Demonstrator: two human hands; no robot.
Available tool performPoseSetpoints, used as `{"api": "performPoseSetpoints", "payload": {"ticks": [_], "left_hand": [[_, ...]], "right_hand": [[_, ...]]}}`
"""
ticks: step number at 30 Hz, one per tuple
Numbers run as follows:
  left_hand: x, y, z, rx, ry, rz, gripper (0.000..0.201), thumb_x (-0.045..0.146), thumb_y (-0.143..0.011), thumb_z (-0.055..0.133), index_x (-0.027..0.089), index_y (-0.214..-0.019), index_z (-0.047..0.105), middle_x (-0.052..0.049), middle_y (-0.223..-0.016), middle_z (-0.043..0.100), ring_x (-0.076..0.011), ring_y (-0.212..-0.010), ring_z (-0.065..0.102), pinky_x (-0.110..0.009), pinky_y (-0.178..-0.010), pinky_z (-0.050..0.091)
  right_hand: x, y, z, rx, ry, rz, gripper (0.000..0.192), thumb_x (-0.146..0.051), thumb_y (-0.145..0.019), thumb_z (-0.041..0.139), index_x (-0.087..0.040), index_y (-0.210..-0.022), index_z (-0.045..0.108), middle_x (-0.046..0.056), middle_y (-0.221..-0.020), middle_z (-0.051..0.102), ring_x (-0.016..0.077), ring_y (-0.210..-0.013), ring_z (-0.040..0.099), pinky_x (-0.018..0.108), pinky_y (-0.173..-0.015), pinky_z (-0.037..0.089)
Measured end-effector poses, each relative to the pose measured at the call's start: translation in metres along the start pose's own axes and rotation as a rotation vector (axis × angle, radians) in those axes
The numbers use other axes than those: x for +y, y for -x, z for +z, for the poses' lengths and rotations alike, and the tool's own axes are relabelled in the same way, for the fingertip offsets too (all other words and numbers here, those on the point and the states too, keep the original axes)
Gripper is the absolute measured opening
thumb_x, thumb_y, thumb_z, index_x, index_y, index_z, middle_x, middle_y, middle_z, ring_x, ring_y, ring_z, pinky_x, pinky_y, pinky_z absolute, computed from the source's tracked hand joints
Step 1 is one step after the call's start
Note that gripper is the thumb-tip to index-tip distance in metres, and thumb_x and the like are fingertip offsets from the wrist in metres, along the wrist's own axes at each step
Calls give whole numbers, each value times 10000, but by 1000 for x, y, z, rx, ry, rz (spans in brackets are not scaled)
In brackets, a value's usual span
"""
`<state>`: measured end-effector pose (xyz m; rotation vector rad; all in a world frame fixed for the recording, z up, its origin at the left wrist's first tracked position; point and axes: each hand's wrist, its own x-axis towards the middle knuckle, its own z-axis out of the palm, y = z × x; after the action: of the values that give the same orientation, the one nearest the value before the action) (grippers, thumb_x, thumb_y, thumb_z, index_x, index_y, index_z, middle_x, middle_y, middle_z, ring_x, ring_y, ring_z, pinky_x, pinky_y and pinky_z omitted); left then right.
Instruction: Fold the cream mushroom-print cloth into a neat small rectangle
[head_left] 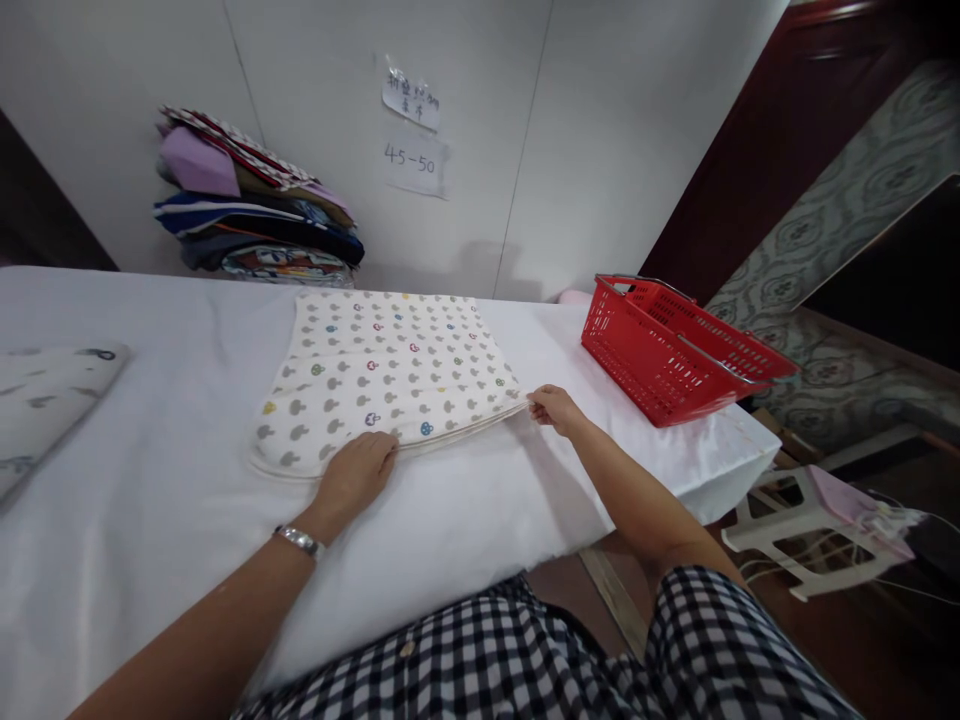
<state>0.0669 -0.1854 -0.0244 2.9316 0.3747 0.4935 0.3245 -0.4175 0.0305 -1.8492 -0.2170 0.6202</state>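
A white cloth with grey and coloured mushroom prints [397,365] lies folded in layers on the white-covered table [420,560]. At its near edge, left of the middle, my left hand [360,468] is on the layers, its fingers bent over the edge and partly hidden. My right hand [553,409] pinches the near right corner of the cloth between thumb and fingers, lifting it slightly off the table. Several layered edges show along the near side between the hands.
To the right stands a red plastic basket [667,345] with metal handles. Another patterned cloth [52,400] lies at the far left. Behind the table, a stack of folded fabrics [255,215] rests against the wall. A white stool [817,530] is beyond the table's right end.
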Motion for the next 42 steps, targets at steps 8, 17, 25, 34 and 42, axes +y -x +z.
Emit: {"api": "performPoseSetpoints", "payload": {"ticks": [8, 17, 25, 34, 42], "left_hand": [[-4, 2, 5, 27, 34, 88, 252, 206, -895, 340, 180, -862, 589, -63, -869, 635, -214, -838, 560, -343, -727, 446], [-3, 3, 6, 33, 46, 116, 217, 293, -889, 419, 191, -907, 610, -68, -935, 646, -228, -891, 565, -370, -780, 455], [-2, 1, 4, 29, 77, 45, 284, 264, -904, 345, 184, -936, 616, -74, -928, 671, -229, -887, 584, -366, -784, 463], [3, -4, -4, 1, 39, -14, 282, 239, -893, 332, 184, -990, 591, -85, -937, 671, -230, -857, 601, -364, -745, 458], [2, -6, -5, -2, 39, -12, 266, 236, -911, 332, 178, -1000, 576, -77, -942, 660, -226, -872, 596, -354, -758, 440]], "right_hand": [[-8, -12, 7, 74, -20, -59, 123, -182, -732, 596, -195, -718, 474, -65, -437, 512, 63, -337, 427, 158, -353, 299], [-24, -23, 15, 69, -25, -71, 75, -176, -720, 595, -186, -720, 521, -59, -439, 499, 62, -346, 423, 163, -352, 292], [-14, -21, 5, 36, 16, -66, 82, -220, -708, 612, -172, -706, 545, -57, -465, 505, 60, -361, 435, 169, -364, 318], [12, -6, -7, 6, 241, -80, 125, -255, -740, 602, -176, -670, 536, -32, -491, 533, 84, -394, 465, 193, -394, 336], [22, 20, 13, 54, 702, -619, 109, -187, -806, 557, -206, -785, 662, 46, -881, 628, 165, -879, 560, 246, -727, 427]]}}
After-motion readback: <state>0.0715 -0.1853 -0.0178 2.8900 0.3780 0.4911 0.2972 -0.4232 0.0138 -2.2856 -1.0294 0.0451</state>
